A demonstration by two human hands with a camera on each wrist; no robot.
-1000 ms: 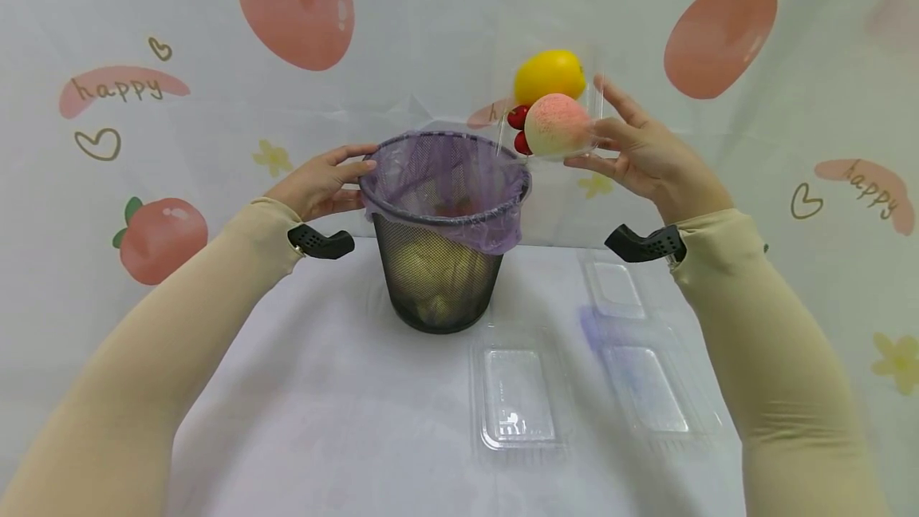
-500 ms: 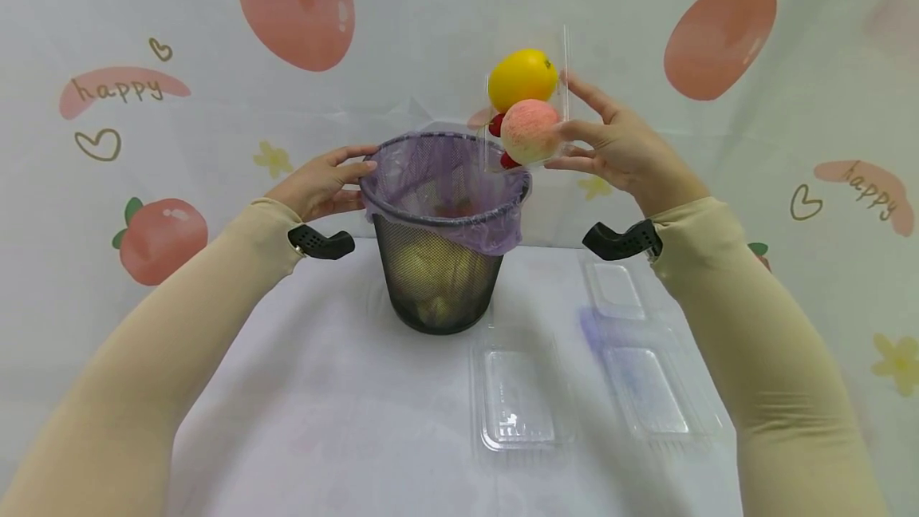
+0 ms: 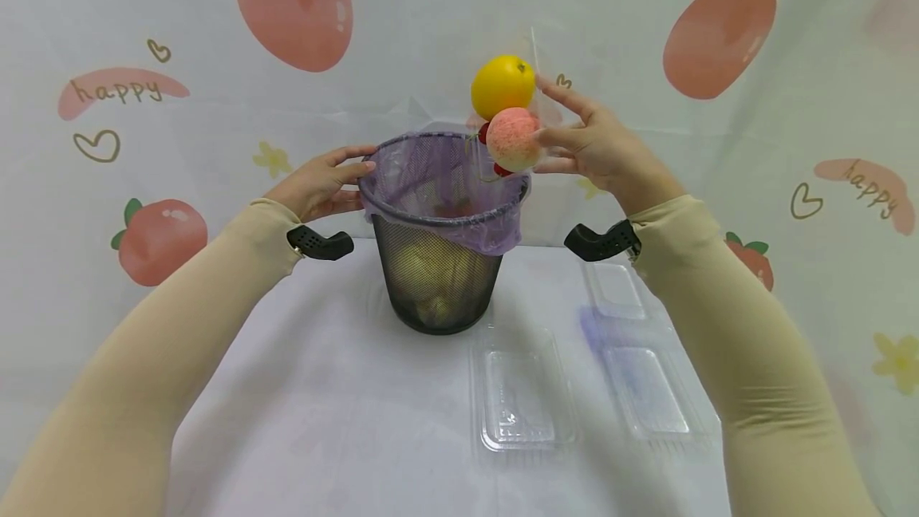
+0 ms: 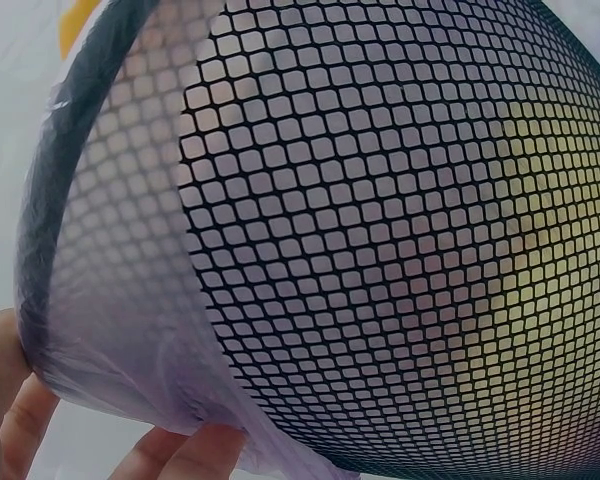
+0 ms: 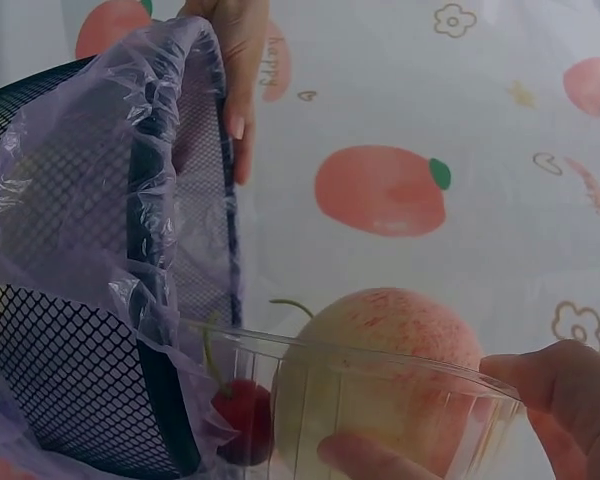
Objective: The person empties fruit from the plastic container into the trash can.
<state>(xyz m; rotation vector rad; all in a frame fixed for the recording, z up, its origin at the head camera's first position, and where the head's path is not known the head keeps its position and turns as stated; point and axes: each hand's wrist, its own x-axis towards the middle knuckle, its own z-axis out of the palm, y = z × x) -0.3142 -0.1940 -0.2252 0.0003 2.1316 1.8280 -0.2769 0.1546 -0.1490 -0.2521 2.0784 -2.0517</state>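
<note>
My left hand (image 3: 319,182) grips the rim of a black mesh wastebasket (image 3: 438,294) lined with a purple plastic bag (image 3: 495,236). Above the basket's right rim, my right hand (image 3: 606,146) holds a clear plastic box (image 5: 380,357), tilted toward the opening. Inside the box lie a peach (image 3: 513,140), a yellow fruit (image 3: 502,88) and red cherries with stems, one cherry (image 5: 246,422) showing near the purple bag in the right wrist view. Through the mesh, yellowish contents are dimly visible. In the left wrist view, fingers (image 4: 202,455) touch the bag-covered rim.
On the white table (image 3: 323,405), a clear plastic box (image 3: 520,397) lies in front of the basket. More clear plastic pieces (image 3: 649,389) lie to its right, by a bluish-purple patch (image 3: 599,333). A fruit-print backdrop (image 3: 402,14) hangs behind.
My right hand has moved left with the box of fruit, from beside the basket to over its right rim, and the box has tilted more. My left hand has stayed still.
</note>
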